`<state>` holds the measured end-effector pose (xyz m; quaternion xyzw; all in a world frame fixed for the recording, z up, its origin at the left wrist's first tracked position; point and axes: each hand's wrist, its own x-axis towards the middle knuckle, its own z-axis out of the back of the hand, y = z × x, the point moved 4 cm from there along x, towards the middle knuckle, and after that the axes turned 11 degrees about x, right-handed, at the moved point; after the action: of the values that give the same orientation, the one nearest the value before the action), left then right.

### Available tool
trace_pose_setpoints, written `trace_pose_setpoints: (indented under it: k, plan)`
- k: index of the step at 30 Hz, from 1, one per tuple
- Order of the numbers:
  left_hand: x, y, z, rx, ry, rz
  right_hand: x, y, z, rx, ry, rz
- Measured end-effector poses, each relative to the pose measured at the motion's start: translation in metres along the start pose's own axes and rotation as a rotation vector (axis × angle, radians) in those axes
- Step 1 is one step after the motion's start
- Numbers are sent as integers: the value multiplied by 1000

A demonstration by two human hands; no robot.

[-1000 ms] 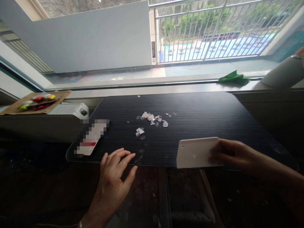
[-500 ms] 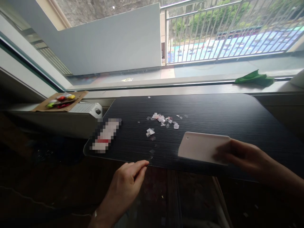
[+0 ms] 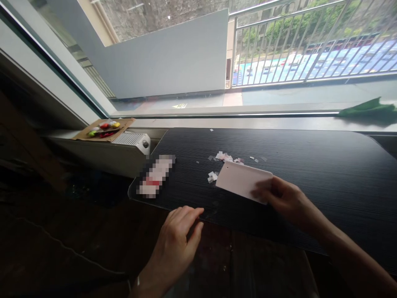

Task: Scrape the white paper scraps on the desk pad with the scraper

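1. Here comes the big shift: the whole view has swung, so the table sits further right in it, and the right hand [image 3: 285, 192] has brought the white panel [image 3: 242, 178] leftward across to the scraps. It grips the panel's right end, fingers closed on it; the panel tilts, its left end higher in view.
2. That puts the panel, I'd judge, within working reach of the scraps; whether its edge meets the tabletop, I can't tell.
3. Over to the left hand [image 3: 178, 234]: thumb and forefinger have parted a little, a narrow gap now, nothing visible between them. It's by the table's near edge, well apart from the panel.
4. Out to the room: a wide window, railing [image 3: 313, 49] and greenery beyond, a green cloth [image 3: 369, 111] on the sill at right.
5. Below it runs the black table [image 3: 319, 169], finely grained, its corners rounded.
6. At far left, a white radiator [image 3: 132, 140] beside cardboard [image 3: 83, 134] bearing bright, colourful objects.
7. On the table's left end, a pixelated item [image 3: 156, 178] with a red band.
8. Smallest now: the main scrap pile [image 3: 221, 155] behind the panel's top edge, partly hidden, and a little clump [image 3: 212, 177] just beside its left end.
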<state>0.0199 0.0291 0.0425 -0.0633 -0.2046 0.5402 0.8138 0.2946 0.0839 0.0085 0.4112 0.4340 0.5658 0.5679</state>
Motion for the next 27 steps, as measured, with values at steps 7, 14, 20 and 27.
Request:
trace_pose_setpoints:
  k: [7, 14, 20, 27]
  plan:
    - [-6, 7, -3, 67, -70, -40, 8, 6, 1, -28, 25, -72]
    - [-10, 11, -4, 78, -75, -28, 18, 8, -6, -1, 87, -95]
    - [-13, 16, -9, 70, -60, -9, 24, 11, 1, -5, 4, -121]
    - [-17, 19, -8, 72, -78, -2, 18, 14, -14, 26, 130, -134]
